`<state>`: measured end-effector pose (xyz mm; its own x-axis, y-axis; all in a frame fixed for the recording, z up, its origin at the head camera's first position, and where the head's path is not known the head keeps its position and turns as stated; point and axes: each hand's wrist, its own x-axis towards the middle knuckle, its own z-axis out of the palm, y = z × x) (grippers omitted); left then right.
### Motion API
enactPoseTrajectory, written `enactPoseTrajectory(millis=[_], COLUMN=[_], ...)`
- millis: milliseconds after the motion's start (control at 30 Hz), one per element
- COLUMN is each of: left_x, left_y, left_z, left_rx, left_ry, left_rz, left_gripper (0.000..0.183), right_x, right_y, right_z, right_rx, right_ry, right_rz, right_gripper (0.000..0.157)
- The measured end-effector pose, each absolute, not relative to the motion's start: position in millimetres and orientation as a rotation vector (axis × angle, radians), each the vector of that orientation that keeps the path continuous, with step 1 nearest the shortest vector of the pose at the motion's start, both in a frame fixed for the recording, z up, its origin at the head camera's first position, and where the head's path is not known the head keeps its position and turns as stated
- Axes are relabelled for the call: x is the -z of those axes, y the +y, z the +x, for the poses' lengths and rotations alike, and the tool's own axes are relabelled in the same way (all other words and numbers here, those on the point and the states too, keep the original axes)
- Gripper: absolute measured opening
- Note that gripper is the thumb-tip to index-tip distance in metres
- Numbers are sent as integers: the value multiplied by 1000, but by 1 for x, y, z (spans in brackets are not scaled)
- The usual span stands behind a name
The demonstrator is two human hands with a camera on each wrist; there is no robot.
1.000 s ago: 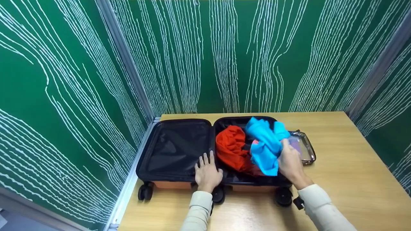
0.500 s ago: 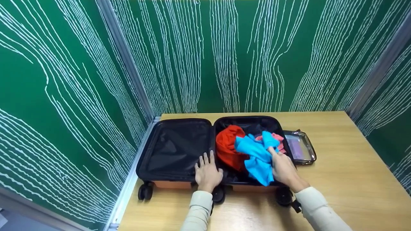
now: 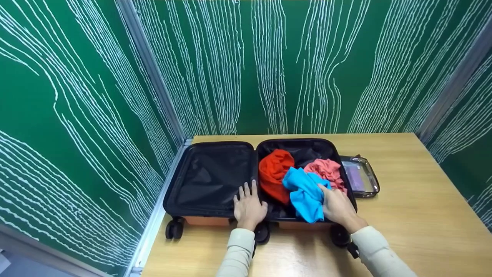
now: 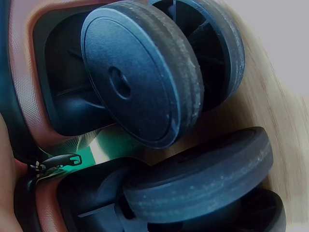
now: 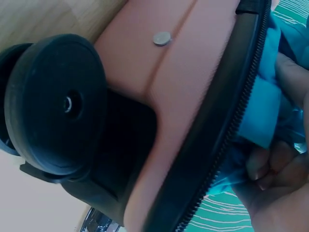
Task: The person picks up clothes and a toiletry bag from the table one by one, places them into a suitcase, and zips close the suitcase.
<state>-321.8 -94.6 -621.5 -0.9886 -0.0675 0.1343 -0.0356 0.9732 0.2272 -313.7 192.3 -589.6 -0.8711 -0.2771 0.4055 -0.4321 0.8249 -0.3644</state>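
An orange suitcase with a black lining (image 3: pixel 215 177) lies spread out on the table. My left hand (image 3: pixel 250 209) rests flat near its middle hinge, fingers spread. In the right half, my right hand (image 3: pixel 338 206) grips a crumpled bright blue cloth (image 3: pixel 305 194) close to the front rim. The right wrist view shows curled fingers (image 5: pixel 277 166) around the blue cloth (image 5: pixel 263 113), just inside the zipped edge (image 5: pixel 217 121). A red cloth (image 3: pixel 275 175) is bunched to the left of the blue one, and a pink cloth (image 3: pixel 326 171) lies behind it on the right.
A clear zip pouch (image 3: pixel 365 179) with something purple inside lies against the suitcase's right side. Black wheels (image 3: pixel 262 232) stick out from the front of the case. Green panels with white lines (image 3: pixel 265 69) stand behind and beside the wooden table (image 3: pixel 415 215).
My right hand has carried the blue cloth left, down and into the suitcase's right half, bringing the pink cloth and the pouch into fuller view. My left hand has stayed put.
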Motion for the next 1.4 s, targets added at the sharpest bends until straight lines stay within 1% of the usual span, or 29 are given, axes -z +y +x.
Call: enactPoseTrajectory(millis=[167, 300, 400, 533, 1200, 1400], left_x=[622, 623, 623, 622, 621, 620], left_y=[-95, -95, -95, -95, -96, -95], left_z=[-323, -322, -322, -322, -321, -322], left_rx=[334, 328, 320, 323, 324, 323], left_ry=[-2972, -2965, -2964, -2971, -3002, -3002], left_rz=[72, 68, 66, 71, 89, 80], left_gripper=[82, 82, 82, 82, 83, 83], right_x=[593, 595, 596, 597, 604, 605], right_y=[193, 193, 192, 191, 181, 178], right_z=[-315, -315, -316, -318, -327, -326], right_rx=[-662, -652, -656, -648, -676, -650], right_ry=[-2686, -2706, -2739, -2774, -2994, -3076], right_rz=[529, 514, 497, 476, 343, 345], right_gripper=[46, 29, 20, 15, 25, 23])
